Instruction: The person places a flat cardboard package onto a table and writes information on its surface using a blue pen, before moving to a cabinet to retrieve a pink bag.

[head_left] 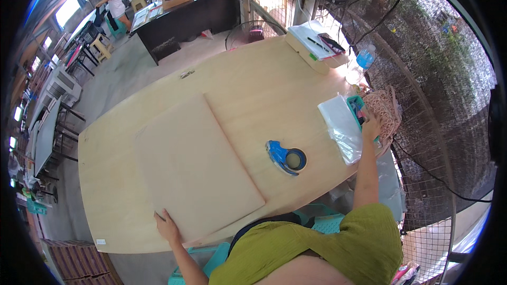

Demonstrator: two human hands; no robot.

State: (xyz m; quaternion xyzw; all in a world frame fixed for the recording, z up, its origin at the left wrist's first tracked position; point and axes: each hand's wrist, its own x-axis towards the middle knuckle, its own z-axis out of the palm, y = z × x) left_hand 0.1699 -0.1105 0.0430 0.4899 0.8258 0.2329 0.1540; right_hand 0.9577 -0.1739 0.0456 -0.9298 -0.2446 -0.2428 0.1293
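A large flat brown cardboard sheet (198, 163) lies on the pale wooden table (121, 163), left of the middle. At its near left corner my left hand (168, 227) grips the edge, thumb on top. My right hand (371, 126) reaches into a small teal basket (353, 101) at the table's right edge; its fingertips are hidden among small dark and pink items. Beside the basket rests a stack of clear plastic bags (338, 121). Between the sheet and the bags lies a blue tape dispenser (277, 154) with a roll of tape.
A patterned cloth (388, 111) bunches up behind the basket. Toward the far right stand a water bottle (364, 58) and a box with papers and pens (317, 47). Wire mesh (428, 253) borders the right side. Across the room, a person (113, 5) bends over a table.
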